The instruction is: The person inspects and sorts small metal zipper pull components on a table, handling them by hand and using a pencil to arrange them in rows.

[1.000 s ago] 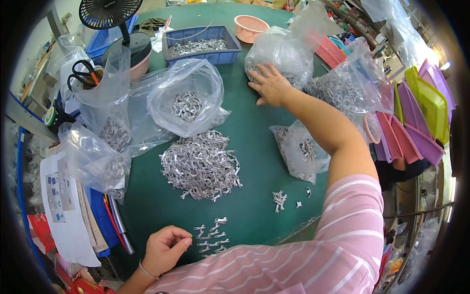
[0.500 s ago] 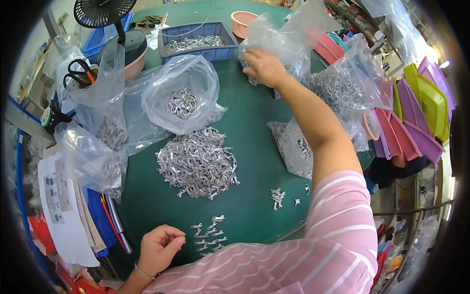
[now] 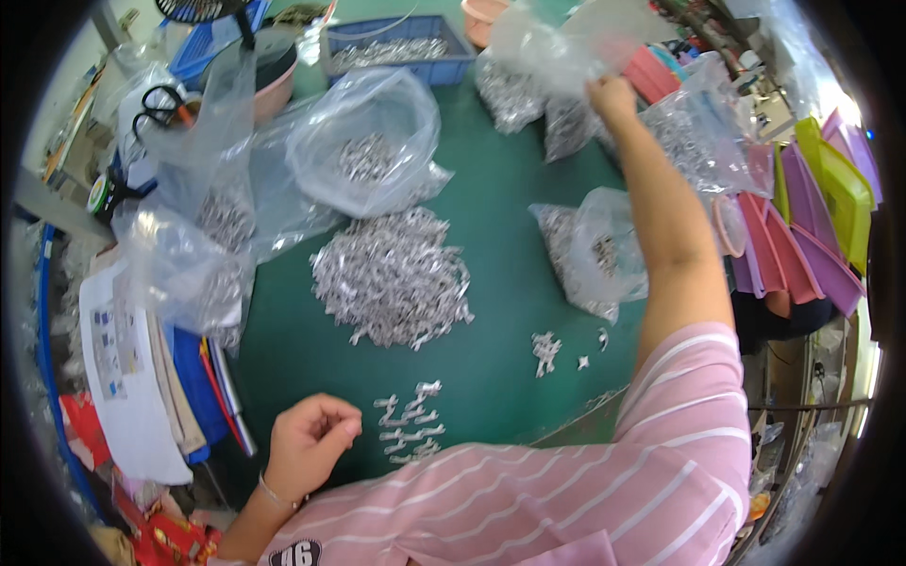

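At the far right of the table, my right hand (image 3: 613, 100) is closed on the loose top of a clear plastic bag (image 3: 545, 49), which is blurred. Small silver metal parts show through the bags below. My left hand (image 3: 313, 440) rests at the near edge with curled fingers, thumb against forefinger; anything in it is hidden. Beside it lie short rows of small silver clasps (image 3: 411, 426). Further off is a large heap of similar clasps (image 3: 392, 275). A few loose clasps (image 3: 545, 352) lie to the right.
An open plastic bag (image 3: 366, 158) of metal parts stands behind the heap. A blue tray (image 3: 453, 68) holds metal rings. Another bag (image 3: 578, 259) lies near my right forearm. At the left are papers (image 3: 123, 368), black-handled scissors (image 3: 162, 115) and a fan (image 3: 200, 9). Coloured plastic trays (image 3: 835, 193) stand right.
My right hand has moved right from the bag's side and closed on its plastic. Separate bags of parts now show beneath. My left hand has stayed near the rows; the view has shifted slightly.
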Demonstrator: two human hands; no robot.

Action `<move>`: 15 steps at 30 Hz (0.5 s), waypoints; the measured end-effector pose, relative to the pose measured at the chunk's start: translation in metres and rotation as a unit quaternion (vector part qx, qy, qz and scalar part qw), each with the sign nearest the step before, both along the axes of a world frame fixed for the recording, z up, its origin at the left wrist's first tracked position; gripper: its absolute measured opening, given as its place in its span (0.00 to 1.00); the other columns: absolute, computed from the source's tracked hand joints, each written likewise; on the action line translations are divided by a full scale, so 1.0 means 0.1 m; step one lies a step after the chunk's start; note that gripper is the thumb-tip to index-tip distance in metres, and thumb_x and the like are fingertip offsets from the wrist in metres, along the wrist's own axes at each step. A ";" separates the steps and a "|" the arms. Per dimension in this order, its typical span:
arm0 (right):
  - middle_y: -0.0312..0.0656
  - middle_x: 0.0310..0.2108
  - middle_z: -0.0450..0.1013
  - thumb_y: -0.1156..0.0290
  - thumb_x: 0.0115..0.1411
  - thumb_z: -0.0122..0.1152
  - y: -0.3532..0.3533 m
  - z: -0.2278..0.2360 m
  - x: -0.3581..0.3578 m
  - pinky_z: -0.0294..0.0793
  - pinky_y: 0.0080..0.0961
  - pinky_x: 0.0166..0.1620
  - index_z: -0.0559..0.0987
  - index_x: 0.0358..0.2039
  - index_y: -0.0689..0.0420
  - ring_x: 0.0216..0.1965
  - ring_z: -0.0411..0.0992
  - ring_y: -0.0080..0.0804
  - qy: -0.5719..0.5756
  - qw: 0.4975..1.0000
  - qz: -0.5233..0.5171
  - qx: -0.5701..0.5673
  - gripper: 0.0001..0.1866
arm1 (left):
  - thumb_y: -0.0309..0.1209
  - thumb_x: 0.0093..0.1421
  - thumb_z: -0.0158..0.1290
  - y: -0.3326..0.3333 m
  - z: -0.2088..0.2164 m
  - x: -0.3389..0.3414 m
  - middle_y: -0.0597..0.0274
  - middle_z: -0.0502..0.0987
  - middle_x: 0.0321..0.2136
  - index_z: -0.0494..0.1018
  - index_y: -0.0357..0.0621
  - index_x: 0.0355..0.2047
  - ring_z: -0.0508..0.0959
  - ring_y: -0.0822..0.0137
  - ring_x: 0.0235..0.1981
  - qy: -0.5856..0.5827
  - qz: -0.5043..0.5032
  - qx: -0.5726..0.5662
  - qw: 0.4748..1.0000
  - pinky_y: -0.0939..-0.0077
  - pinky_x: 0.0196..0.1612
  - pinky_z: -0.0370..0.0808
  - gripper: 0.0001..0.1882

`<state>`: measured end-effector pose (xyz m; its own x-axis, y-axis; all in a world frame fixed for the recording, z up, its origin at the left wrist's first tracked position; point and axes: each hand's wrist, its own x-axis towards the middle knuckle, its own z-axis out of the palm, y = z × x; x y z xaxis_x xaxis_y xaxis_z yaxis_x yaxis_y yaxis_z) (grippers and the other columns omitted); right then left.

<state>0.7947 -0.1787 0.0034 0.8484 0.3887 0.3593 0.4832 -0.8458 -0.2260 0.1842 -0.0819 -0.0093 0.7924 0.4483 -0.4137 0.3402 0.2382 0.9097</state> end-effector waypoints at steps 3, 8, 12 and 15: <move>0.48 0.27 0.79 0.55 0.58 0.59 0.14 -0.26 0.11 0.77 0.30 0.36 0.80 0.33 0.64 0.24 0.78 0.37 0.155 0.921 -0.057 0.354 0.20 | 0.20 0.59 0.55 0.05 0.02 -0.01 0.67 0.76 0.27 0.74 0.35 0.36 0.73 0.81 0.25 -0.028 0.033 0.018 0.999 0.87 0.28 0.70 0.04; 0.44 0.36 0.77 0.62 0.62 0.55 -0.34 -0.25 0.47 0.72 0.30 0.43 0.78 0.43 0.62 0.37 0.74 0.30 0.173 0.964 0.119 0.163 0.17 | 0.20 0.61 0.54 0.20 -0.02 0.00 0.67 0.76 0.29 0.74 0.35 0.39 0.73 0.81 0.27 -0.052 0.058 0.110 0.991 0.88 0.30 0.70 0.06; 0.50 0.33 0.78 0.59 0.62 0.54 -0.14 0.38 -1.21 0.77 0.25 0.38 0.79 0.46 0.55 0.34 0.77 0.34 -0.211 0.934 0.221 0.185 0.17 | 0.20 0.61 0.53 0.09 -0.13 -0.19 0.69 0.76 0.30 0.74 0.37 0.41 0.69 0.83 0.25 -0.056 0.078 0.172 0.980 0.90 0.27 0.65 0.07; 0.37 0.35 0.79 0.72 0.62 0.56 -0.58 0.40 -2.95 0.71 0.22 0.45 0.80 0.39 0.61 0.40 0.74 0.23 0.067 0.890 0.420 0.164 0.09 | 0.19 0.60 0.53 -0.04 -0.25 -0.28 0.70 0.75 0.31 0.74 0.38 0.41 0.69 0.83 0.26 0.001 0.026 0.279 0.960 0.89 0.28 0.66 0.09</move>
